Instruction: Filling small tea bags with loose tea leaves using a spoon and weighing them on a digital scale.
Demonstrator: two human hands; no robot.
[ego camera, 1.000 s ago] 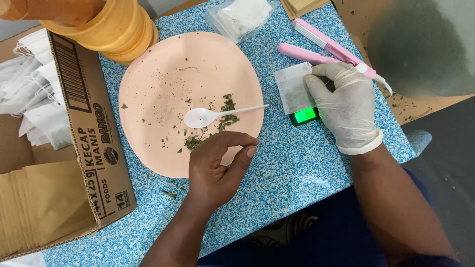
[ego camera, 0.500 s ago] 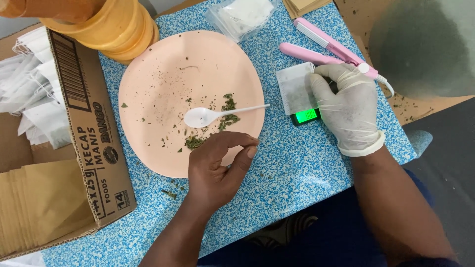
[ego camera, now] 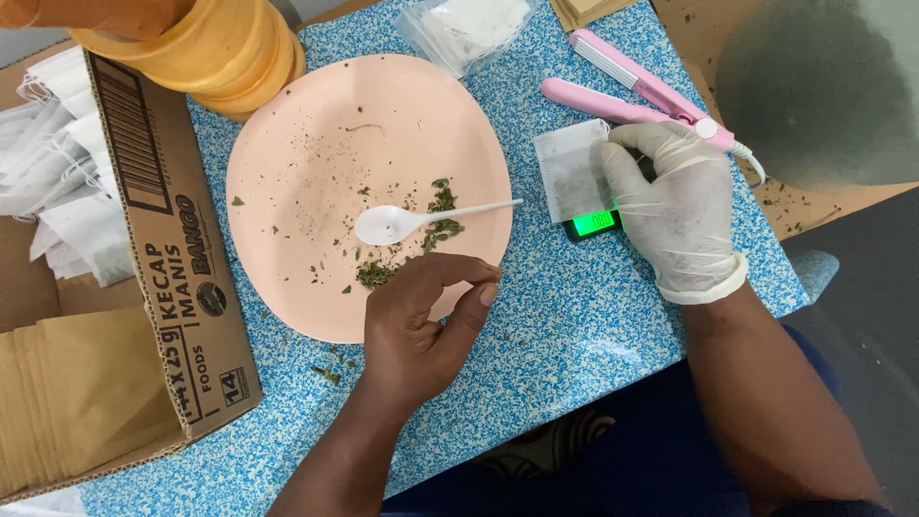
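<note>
Unmoved: plate [ego camera: 287, 182] with herb flakes [ego camera: 436, 215], spoon [ego camera: 402, 222].

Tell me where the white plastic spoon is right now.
In the head view, the white plastic spoon lies on the peach plate, bowl left, handle pointing right past the dried green herb bits, just above the bare left hand.

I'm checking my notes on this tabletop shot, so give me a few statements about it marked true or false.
1. The right hand wears a white glove. True.
2. The white spoon lies on the pink plate. True.
3. The left hand grips the spoon. False: it is curled at the plate's near rim, apart from the spoon.
4. The plate is heaped full of green flakes. False: only a small scatter remains.
5. The small white sachet lies on a scale with a lit green display. True.
</note>
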